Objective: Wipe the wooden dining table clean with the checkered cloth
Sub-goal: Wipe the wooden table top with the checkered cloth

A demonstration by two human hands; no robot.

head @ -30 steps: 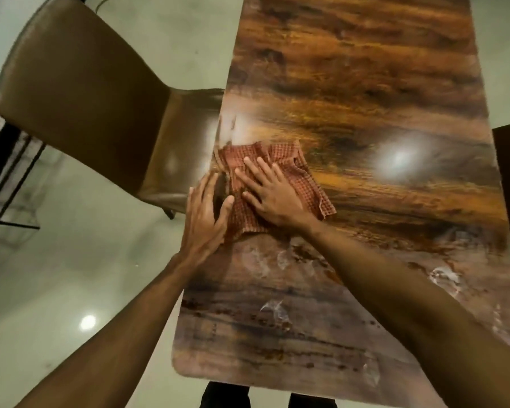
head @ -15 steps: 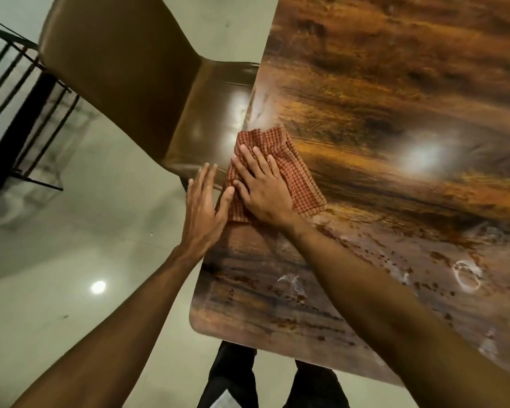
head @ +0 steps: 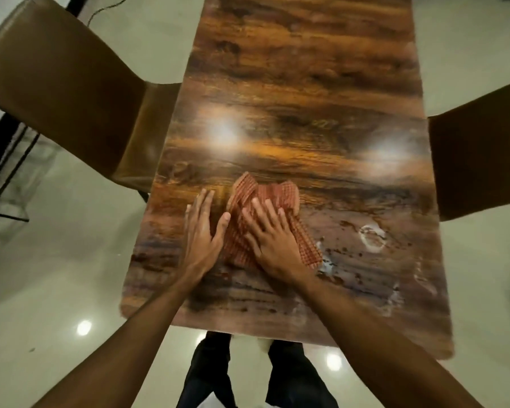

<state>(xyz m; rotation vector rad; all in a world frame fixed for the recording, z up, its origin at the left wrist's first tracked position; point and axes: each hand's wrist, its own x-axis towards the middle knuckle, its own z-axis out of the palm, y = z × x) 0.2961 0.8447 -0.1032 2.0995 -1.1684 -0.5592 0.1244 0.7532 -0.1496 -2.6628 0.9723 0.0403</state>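
Both hands lie flat on the wooden dining table (head: 306, 83), fingers spread, neither one curled around anything. At the bottom of the view, between the bare forearms, dark trousers (head: 292, 378) show below the table's near edge. Left hand (head: 202, 232) rests palm-down straight on the wood, its thumb touching the left edge of the checkered cloth (head: 242, 240). Right hand (head: 273, 241) presses down on top of that cloth, palm flat, not gripping it. Red-orange and bunched, the cloth sits near the middle of the table's near half, one corner rucked up beyond the fingertips.

Just right of the cloth the surface shows whitish smears and dark specks, and farther right a pale ring mark (head: 372, 238). Beyond the hands, two bright light reflections glare on the glossy grain. A brown chair (head: 56, 92) stands at the table's left side, and another chair (head: 480, 154) at its right.
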